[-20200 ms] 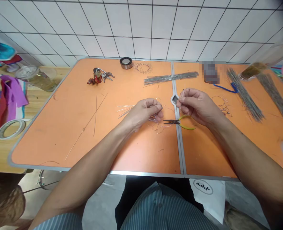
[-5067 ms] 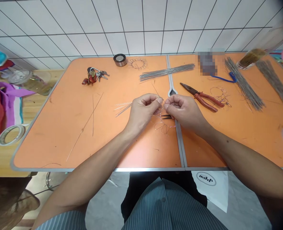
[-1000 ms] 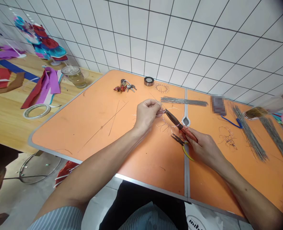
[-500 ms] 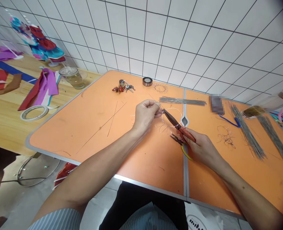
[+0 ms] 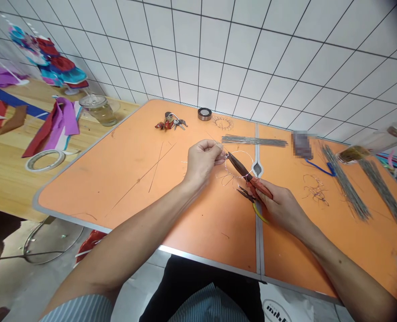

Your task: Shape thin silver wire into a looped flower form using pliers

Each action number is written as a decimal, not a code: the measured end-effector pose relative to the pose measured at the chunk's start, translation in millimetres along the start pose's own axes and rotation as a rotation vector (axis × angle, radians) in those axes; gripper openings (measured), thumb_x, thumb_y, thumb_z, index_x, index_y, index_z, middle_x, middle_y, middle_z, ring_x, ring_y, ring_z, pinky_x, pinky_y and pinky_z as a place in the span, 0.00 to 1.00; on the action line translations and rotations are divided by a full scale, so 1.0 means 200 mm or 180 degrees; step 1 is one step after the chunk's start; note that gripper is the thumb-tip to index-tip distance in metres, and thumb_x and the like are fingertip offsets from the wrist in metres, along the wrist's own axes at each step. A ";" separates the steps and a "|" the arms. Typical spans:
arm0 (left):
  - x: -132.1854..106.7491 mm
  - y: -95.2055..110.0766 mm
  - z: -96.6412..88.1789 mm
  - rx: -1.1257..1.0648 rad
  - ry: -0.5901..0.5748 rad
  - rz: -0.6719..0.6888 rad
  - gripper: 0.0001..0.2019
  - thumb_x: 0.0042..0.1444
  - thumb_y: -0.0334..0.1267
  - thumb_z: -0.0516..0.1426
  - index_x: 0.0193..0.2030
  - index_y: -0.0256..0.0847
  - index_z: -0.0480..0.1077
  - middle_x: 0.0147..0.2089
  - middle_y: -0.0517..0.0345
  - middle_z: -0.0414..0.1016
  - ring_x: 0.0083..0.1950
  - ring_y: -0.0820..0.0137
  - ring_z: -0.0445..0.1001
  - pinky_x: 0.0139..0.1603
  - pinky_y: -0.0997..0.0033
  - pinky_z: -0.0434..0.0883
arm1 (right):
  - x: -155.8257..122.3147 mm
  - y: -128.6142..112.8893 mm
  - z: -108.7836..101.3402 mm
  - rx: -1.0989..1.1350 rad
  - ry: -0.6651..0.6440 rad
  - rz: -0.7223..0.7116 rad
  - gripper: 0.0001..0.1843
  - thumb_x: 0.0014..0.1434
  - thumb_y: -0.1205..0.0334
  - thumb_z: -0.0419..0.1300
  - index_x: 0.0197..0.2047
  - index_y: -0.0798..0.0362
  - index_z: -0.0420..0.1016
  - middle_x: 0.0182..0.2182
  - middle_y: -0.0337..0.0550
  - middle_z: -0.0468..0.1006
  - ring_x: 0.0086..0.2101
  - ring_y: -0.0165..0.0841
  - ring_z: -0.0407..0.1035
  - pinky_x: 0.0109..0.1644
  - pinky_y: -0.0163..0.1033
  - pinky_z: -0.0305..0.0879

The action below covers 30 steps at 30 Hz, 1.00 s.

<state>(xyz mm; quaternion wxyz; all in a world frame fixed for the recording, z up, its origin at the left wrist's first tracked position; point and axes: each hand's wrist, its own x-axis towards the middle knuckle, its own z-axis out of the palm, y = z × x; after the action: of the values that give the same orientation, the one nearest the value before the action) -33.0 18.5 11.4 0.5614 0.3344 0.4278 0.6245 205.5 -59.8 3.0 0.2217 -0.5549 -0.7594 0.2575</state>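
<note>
Thin wire bent into a ring with small loops [image 5: 251,156] is pinched at its left side by my left hand [image 5: 203,160], whose fingers are closed. My right hand [image 5: 277,197] wraps the red handles of long-nosed pliers [image 5: 240,167]. The pliers' dark tips meet the wire just beside my left fingertips; whether the jaws bite on it is too small to tell. Under my right hand lies a second pair of pliers with yellow handles [image 5: 259,213], partly hidden by it. Loose straight wires [image 5: 156,167] lie left of my left hand.
Bundles of straight wire [image 5: 253,141] lie behind and at right [image 5: 347,183]. Keys [image 5: 171,121], a tape roll [image 5: 204,114] and a looped wire ring [image 5: 223,123] sit at the back. A glass jar [image 5: 359,153] stands right; a cup [image 5: 99,109] and ribbons [image 5: 66,116] are left.
The view has shifted slightly. My hands, the pliers and the wire ring keep nearly the same position relative to each other.
</note>
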 end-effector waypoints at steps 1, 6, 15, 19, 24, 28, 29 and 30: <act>0.00 0.00 0.00 -0.0010 -0.0005 0.0010 0.07 0.56 0.35 0.67 0.30 0.40 0.75 0.28 0.58 0.79 0.29 0.71 0.80 0.34 0.71 0.78 | 0.00 0.00 0.00 -0.0030 0.0020 0.0008 0.12 0.73 0.61 0.54 0.45 0.48 0.79 0.38 0.39 0.85 0.35 0.34 0.75 0.40 0.34 0.67; 0.00 0.00 0.00 -0.0031 -0.0007 0.0045 0.07 0.55 0.36 0.68 0.30 0.40 0.75 0.28 0.58 0.79 0.29 0.72 0.80 0.35 0.71 0.77 | -0.01 0.02 0.01 -0.0371 0.0141 -0.0067 0.13 0.72 0.63 0.55 0.51 0.47 0.81 0.43 0.41 0.88 0.39 0.38 0.81 0.42 0.37 0.71; -0.01 0.00 0.00 0.0046 0.0017 0.0030 0.08 0.55 0.37 0.68 0.30 0.39 0.75 0.28 0.58 0.79 0.29 0.72 0.79 0.34 0.72 0.77 | -0.03 0.05 0.03 -0.1212 0.0693 -0.0729 0.28 0.71 0.72 0.52 0.70 0.47 0.75 0.55 0.47 0.89 0.53 0.43 0.85 0.50 0.45 0.79; -0.01 0.01 0.00 -0.0021 0.0009 0.0078 0.07 0.56 0.35 0.67 0.29 0.39 0.75 0.28 0.57 0.80 0.30 0.71 0.80 0.34 0.72 0.76 | -0.02 0.08 0.04 -0.1152 0.0847 -0.1038 0.27 0.71 0.73 0.53 0.69 0.48 0.75 0.51 0.45 0.90 0.49 0.40 0.86 0.47 0.42 0.81; -0.01 0.02 0.00 -0.0030 0.0060 0.0053 0.07 0.57 0.34 0.66 0.29 0.39 0.75 0.28 0.57 0.80 0.29 0.72 0.79 0.35 0.71 0.78 | -0.02 0.09 0.03 -0.1054 0.0828 -0.1007 0.25 0.72 0.73 0.52 0.65 0.48 0.78 0.51 0.44 0.90 0.49 0.39 0.86 0.47 0.41 0.82; -0.01 0.02 0.00 -0.0006 0.0057 0.0029 0.07 0.57 0.34 0.66 0.29 0.40 0.75 0.29 0.56 0.81 0.29 0.71 0.80 0.36 0.70 0.78 | -0.02 0.08 0.03 -0.1043 0.0745 -0.0825 0.26 0.71 0.74 0.52 0.64 0.48 0.79 0.51 0.43 0.90 0.50 0.40 0.86 0.47 0.41 0.82; -0.01 0.02 0.00 0.0004 0.0051 0.0029 0.07 0.57 0.34 0.66 0.29 0.40 0.75 0.29 0.56 0.81 0.29 0.71 0.80 0.36 0.70 0.78 | -0.02 0.08 0.03 -0.1043 0.0719 -0.0776 0.25 0.71 0.73 0.53 0.64 0.47 0.79 0.51 0.43 0.90 0.50 0.40 0.86 0.47 0.42 0.82; -0.01 0.02 0.00 0.0012 0.0047 0.0031 0.07 0.57 0.35 0.66 0.30 0.40 0.75 0.29 0.57 0.81 0.29 0.71 0.80 0.36 0.70 0.78 | -0.02 0.08 0.03 -0.1045 0.0701 -0.0737 0.25 0.71 0.73 0.53 0.64 0.47 0.80 0.51 0.43 0.90 0.50 0.41 0.86 0.47 0.42 0.82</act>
<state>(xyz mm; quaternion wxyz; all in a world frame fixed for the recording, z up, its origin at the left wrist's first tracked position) -34.9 16.9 14.7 0.5545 0.3329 0.4315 0.6289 214.4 -61.1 -11.0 0.2381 -0.5174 -0.8209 0.0413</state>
